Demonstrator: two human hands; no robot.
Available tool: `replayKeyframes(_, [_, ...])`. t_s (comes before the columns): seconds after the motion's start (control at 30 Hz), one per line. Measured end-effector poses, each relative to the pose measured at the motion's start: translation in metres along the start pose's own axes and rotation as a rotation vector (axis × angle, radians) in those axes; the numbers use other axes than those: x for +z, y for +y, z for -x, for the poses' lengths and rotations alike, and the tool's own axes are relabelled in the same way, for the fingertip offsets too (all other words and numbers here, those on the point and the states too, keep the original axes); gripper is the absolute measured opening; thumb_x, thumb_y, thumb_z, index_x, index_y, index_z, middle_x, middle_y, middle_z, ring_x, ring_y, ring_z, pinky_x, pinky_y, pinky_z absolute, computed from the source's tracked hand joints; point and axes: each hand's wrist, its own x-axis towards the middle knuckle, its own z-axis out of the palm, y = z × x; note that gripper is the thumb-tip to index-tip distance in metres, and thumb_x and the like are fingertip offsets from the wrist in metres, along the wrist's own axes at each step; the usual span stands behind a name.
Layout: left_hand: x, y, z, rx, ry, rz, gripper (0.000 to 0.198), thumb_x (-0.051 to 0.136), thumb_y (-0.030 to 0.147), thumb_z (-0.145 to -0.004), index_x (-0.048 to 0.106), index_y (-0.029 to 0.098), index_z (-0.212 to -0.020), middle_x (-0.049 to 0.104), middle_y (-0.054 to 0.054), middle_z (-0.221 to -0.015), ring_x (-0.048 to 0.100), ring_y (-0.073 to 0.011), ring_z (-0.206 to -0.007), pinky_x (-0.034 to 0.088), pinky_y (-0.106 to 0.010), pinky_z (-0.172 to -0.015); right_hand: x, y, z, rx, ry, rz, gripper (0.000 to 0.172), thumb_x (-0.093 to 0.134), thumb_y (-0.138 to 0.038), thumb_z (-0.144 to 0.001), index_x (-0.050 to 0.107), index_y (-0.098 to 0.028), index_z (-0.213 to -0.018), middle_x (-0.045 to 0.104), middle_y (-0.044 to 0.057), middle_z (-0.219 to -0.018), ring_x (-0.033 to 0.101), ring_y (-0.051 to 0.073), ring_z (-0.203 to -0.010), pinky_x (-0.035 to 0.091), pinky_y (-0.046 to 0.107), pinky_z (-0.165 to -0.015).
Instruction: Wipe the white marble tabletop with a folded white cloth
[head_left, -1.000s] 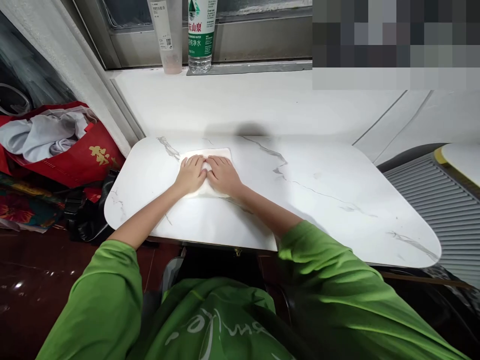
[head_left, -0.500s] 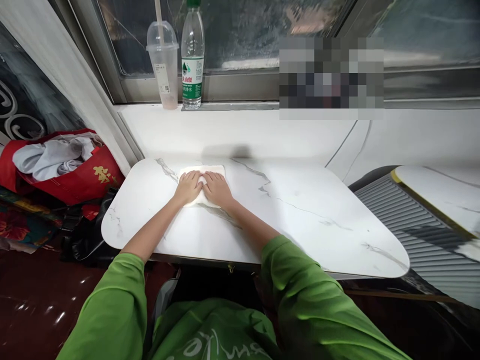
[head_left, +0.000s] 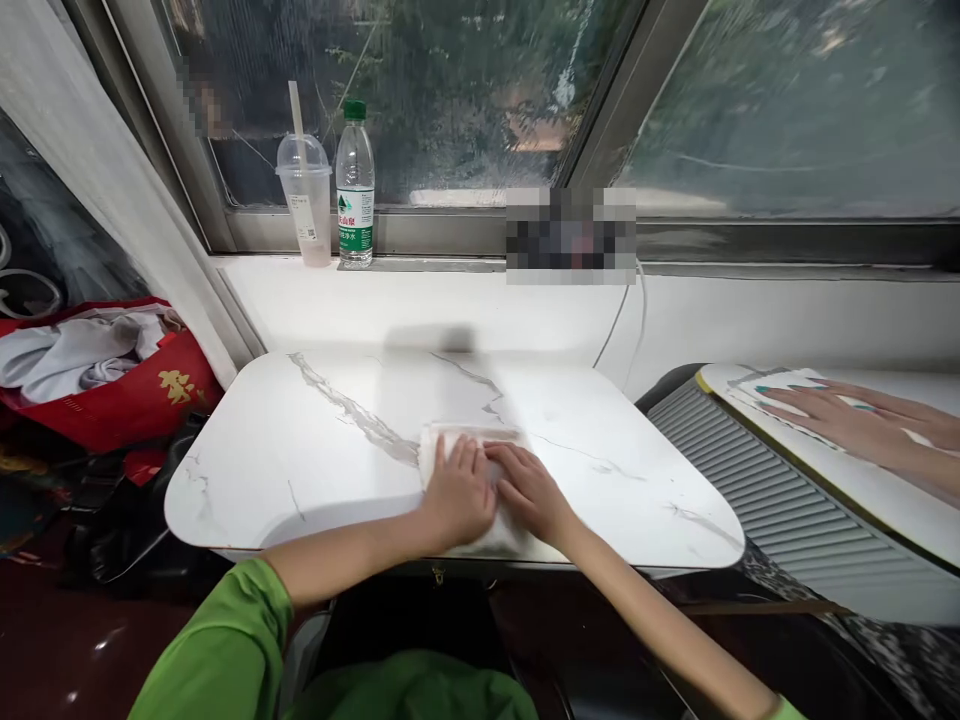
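1. Left grip (head_left: 459,495) and right grip (head_left: 534,492): side by side, fingers laid over the white cloth (head_left: 430,455), not clenched round it.
2. Cloth lies near the front edge of the desk (head_left: 247,470). I'd keep palms flat, pressure even; bunching or overrunning that edge looks the main risk.
3. Surface: white, grey-veined, rounded corners.
4. Left: red bag (head_left: 127,400). Right: second desk (head_left: 885,495), another person's hand (head_left: 847,420) on it.
5. Sill (head_left: 427,265): lidded cup (head_left: 304,215) beside water bottle (head_left: 355,200); window (head_left: 450,110) behind.
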Motion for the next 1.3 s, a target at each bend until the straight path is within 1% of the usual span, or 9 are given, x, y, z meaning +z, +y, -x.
replayKeyframes(0.07, [0.007,0.023,-0.015,0.058,-0.026,0.029,0.056,0.032,0.031,-0.099,0.042,-0.001,-0.144,0.043,-0.021,-0.153,0.032,-0.0325,-0.147,0.019,-0.057,-0.123,-0.018,0.018,0.017,0.07,0.017,-0.007,0.033,0.041,-0.024,-0.082,0.059,-0.022,-0.11,0.067,0.012,-0.116,0.062,0.03,-0.109,0.051,0.05,-0.093])
replayKeyframes(0.17, [0.017,0.048,-0.04,0.119,-0.021,0.075,0.054,0.034,0.03,-0.097,0.044,0.0,-0.142,0.045,-0.02,-0.151,0.036,-0.0308,-0.145,0.021,-0.056,-0.123,-0.036,0.041,0.036,0.158,0.079,0.099,0.031,0.04,-0.028,-0.086,0.058,-0.025,-0.111,0.067,0.012,-0.12,0.061,0.032,-0.115,0.049,0.055,-0.097])
replayKeyframes(0.3, [0.026,0.062,-0.065,0.174,0.013,0.136,0.051,0.039,0.028,-0.094,0.048,0.003,-0.138,0.051,-0.018,-0.147,0.04,-0.0294,-0.141,0.022,-0.053,-0.123,-0.049,0.062,0.044,0.213,0.114,0.19,0.03,0.039,-0.029,-0.086,0.058,-0.025,-0.109,0.067,0.012,-0.12,0.062,0.033,-0.115,0.05,0.056,-0.097])
replayKeyframes(0.4, [0.031,0.063,-0.078,0.167,0.032,0.164,0.05,0.037,0.029,-0.095,0.048,0.005,-0.137,0.052,-0.017,-0.145,0.042,-0.0282,-0.14,0.023,-0.051,-0.123,-0.052,0.072,0.037,0.217,0.118,0.206,0.029,0.039,-0.028,-0.085,0.059,-0.024,-0.106,0.068,0.012,-0.118,0.063,0.032,-0.112,0.05,0.055,-0.095])
replayKeyframes(0.53, [0.035,0.058,-0.097,0.138,0.033,0.174,0.048,0.036,0.027,-0.096,0.047,0.006,-0.137,0.05,-0.016,-0.146,0.04,-0.0265,-0.14,0.021,-0.05,-0.124,-0.053,0.085,0.02,0.215,0.12,0.221,0.029,0.039,-0.026,-0.084,0.059,-0.023,-0.104,0.069,0.012,-0.116,0.063,0.032,-0.111,0.05,0.054,-0.095])
replayKeyframes(0.87, [0.04,0.051,-0.144,0.103,-0.041,0.15,0.047,0.031,0.026,-0.098,0.044,0.008,-0.139,0.046,-0.016,-0.151,0.037,-0.0223,-0.143,0.018,-0.047,-0.125,-0.052,0.123,-0.007,0.235,0.139,0.235,0.032,0.04,-0.026,-0.083,0.063,-0.021,-0.105,0.07,0.012,-0.116,0.062,0.032,-0.11,0.049,0.054,-0.096])
replayKeyframes(1.07, [0.044,0.049,-0.18,0.097,-0.062,0.157,0.048,0.03,0.025,-0.098,0.042,0.01,-0.142,0.046,-0.014,-0.151,0.036,-0.021,-0.144,0.016,-0.046,-0.125,-0.052,0.152,-0.025,0.291,0.171,0.285,0.043,0.038,-0.024,-0.085,0.065,-0.017,-0.118,0.068,0.014,-0.125,0.061,0.031,-0.119,0.047,0.053,-0.103])
replayKeyframes(1.2, [0.046,0.045,-0.205,0.085,-0.075,0.162,0.05,0.028,0.025,-0.099,0.04,0.007,-0.144,0.045,-0.014,-0.152,0.035,-0.0214,-0.144,0.014,-0.045,-0.126,-0.053,0.172,-0.042,0.285,0.149,0.318,0.049,0.034,-0.023,-0.087,0.066,-0.011,-0.122,0.065,0.016,-0.13,0.057,0.031,-0.126,0.044,0.051,-0.109])
replayKeyframes(1.3, [0.048,0.041,-0.223,0.077,-0.087,0.173,0.05,0.028,0.024,-0.099,0.04,0.007,-0.144,0.046,-0.013,-0.151,0.035,-0.0212,-0.144,0.012,-0.045,-0.126,-0.055,0.185,-0.055,0.28,0.128,0.33,0.05,0.033,-0.022,-0.088,0.066,-0.008,-0.124,0.064,0.018,-0.132,0.056,0.032,-0.128,0.043,0.052,-0.109])
